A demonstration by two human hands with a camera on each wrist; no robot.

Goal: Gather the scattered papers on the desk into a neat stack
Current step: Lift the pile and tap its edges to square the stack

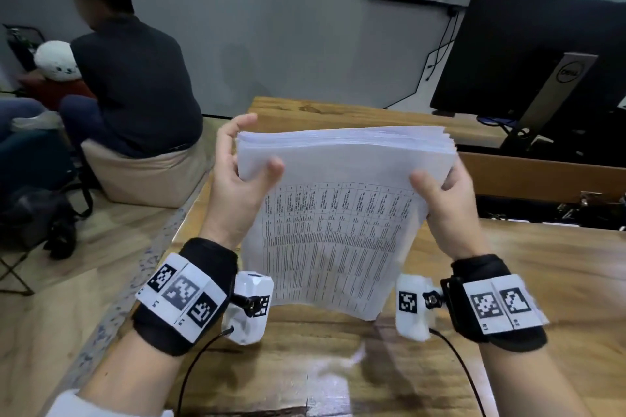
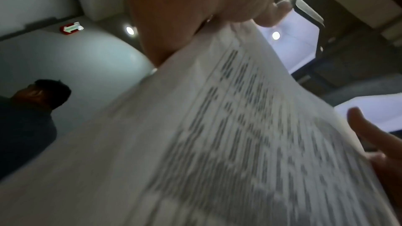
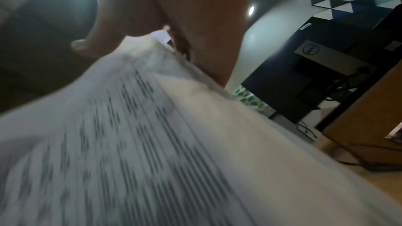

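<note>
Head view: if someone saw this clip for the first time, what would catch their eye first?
The thick stack of papers at the centre, held upright over the wooden desk, with a printed table on its front sheet. The left hand and right hand grip its two sides, thumbs on the front. Next come the dark monitor at the right rear and a person seated at the left with their back turned.

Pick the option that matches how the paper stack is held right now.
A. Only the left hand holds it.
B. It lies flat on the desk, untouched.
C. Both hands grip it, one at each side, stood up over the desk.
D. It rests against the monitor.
C: in the head view the left hand and right hand each grip a side of the paper stack, which stands upright over the wooden desk.
</note>
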